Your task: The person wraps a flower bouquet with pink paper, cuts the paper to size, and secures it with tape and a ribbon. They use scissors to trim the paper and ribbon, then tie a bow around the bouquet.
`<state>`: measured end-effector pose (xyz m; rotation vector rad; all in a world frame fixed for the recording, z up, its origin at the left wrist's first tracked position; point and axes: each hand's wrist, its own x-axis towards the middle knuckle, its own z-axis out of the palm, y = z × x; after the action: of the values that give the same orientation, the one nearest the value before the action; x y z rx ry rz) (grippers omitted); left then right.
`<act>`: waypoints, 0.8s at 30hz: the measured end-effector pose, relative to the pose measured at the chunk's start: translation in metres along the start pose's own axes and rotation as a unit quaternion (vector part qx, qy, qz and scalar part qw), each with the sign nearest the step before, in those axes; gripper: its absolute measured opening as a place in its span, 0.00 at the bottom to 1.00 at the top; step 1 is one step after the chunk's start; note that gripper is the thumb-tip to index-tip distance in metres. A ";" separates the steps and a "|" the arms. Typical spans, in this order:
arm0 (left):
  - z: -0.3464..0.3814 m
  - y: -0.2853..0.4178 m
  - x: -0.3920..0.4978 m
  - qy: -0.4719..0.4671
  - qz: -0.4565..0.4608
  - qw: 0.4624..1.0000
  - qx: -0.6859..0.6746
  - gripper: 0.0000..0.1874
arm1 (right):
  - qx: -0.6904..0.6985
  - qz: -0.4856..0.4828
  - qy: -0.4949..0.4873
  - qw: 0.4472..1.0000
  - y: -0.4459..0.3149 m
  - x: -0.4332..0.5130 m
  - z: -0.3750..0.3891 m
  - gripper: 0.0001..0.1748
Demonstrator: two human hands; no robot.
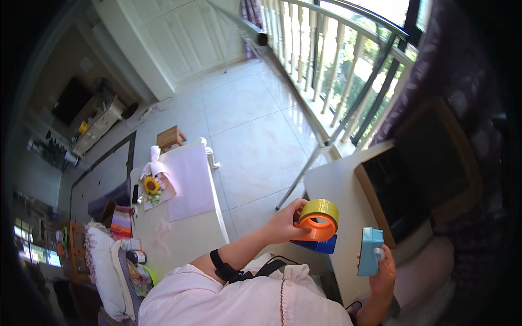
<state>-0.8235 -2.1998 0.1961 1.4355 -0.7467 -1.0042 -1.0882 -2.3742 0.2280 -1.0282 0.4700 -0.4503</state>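
Observation:
My left hand [291,224] grips a roll of yellow adhesive tape [325,207] with an orange ring [324,233] at its core. Just below that ring shows a dark blue piece [316,246]; whether it is joined to the roll I cannot tell. My right hand [385,271], further right and lower, holds a light-blue box-like object [369,252] with a white round knob [379,254] on its side. The two held things are apart. Beneath and between them lies a pale tabletop [326,173].
An open box with a dark inside [393,191] stands on the right tabletop. At left, a white table [191,236] bears a lilac sheet [191,183] and a wrapped sunflower bouquet [151,185]. Beyond are a wooden stool [170,137], a metal stand leg [299,179] and a balustrade [336,61].

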 end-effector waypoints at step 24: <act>-0.425 -0.077 -0.036 0.548 -0.055 0.834 -0.030 0.27 | -0.148 0.313 -0.331 0.878 0.182 0.488 0.440 0.21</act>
<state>-0.4654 -1.9718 0.1083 1.6966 0.2220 -0.1421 -0.4180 -2.2592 0.1815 -1.1768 0.2263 0.5682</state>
